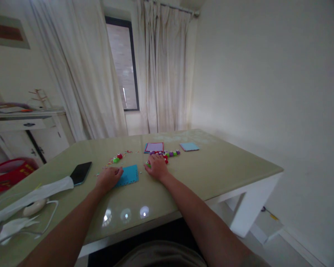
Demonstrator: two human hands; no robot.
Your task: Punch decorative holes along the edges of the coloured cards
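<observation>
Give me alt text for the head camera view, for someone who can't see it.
A person's left hand is at the left edge of a blue square on a pale green table, while the right hand is among small, colourful googly-eyed pieces. A dark phone lies to the left; curtains hang behind.

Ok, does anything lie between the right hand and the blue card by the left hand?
Nothing large is visible between the right hand and the blue card. A small green ball sits by the right hand, and a tiny pale piece lies near the card's right edge. The left hand overlaps the card's left side.
</observation>
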